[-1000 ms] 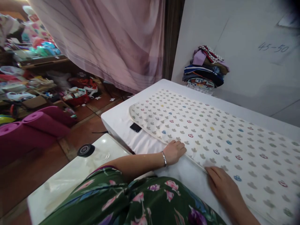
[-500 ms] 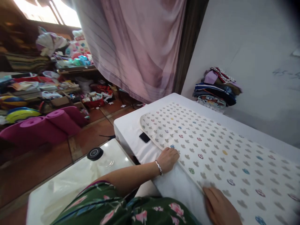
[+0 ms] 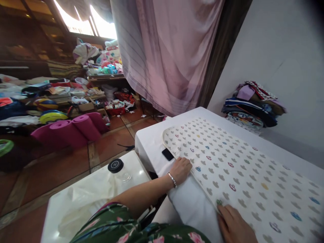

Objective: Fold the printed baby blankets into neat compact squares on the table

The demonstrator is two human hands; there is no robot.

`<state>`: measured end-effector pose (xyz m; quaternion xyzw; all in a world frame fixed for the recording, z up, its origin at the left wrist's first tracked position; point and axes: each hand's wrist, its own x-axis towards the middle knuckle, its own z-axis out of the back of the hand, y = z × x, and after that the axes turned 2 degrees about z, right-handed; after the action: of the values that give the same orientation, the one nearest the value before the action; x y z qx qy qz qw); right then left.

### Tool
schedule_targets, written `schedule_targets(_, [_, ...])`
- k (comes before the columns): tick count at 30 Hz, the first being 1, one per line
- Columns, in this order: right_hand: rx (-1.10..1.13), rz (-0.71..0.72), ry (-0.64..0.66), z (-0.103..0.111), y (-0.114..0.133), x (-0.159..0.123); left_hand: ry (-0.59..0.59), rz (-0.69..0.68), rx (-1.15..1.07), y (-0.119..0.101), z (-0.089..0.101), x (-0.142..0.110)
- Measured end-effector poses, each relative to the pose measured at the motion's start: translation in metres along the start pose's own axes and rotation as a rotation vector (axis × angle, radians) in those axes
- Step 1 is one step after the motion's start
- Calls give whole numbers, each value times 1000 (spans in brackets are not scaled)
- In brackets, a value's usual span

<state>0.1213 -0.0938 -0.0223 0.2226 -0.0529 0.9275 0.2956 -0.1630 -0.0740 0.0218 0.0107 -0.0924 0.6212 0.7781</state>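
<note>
A cream bed pad (image 3: 222, 175) printed with grey mouse-like shapes and small coloured motifs lies over the white-covered bed (image 3: 152, 135). My left hand (image 3: 181, 171), a silver bracelet at its wrist, grips the pad's near bound edge, fingers curled on top. Closer to me, my right hand (image 3: 235, 224) holds the same edge beside a green motif, its thumb side at the border. The lower part of that hand runs out of view. Just beyond my left hand, a black phone (image 3: 167, 154) rests on the white cover against the pad's edge.
Left of the bed stands a white table (image 3: 58, 202) with a black round-lidded item (image 3: 115, 165) and clear plastic. Folded clothes (image 3: 250, 104) are stacked by the wall. Pink rolled mats (image 3: 86, 126) and clutter line the floor at left; a pink curtain (image 3: 174, 50) hangs behind.
My view has turned left. Both hands have shifted along the pad's near edge toward its far rounded corner, bringing the left closer to the phone and the right up to the green motif.
</note>
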Motion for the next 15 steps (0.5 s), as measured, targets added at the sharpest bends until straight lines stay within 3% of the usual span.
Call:
schedule_targets(7, [10,-2,50,-13,7,18,-2,21,-27,15,1,-2])
schedule_targets(15, [45,-64,106,-16,18,43,-119,86,-87,35,-5,-1])
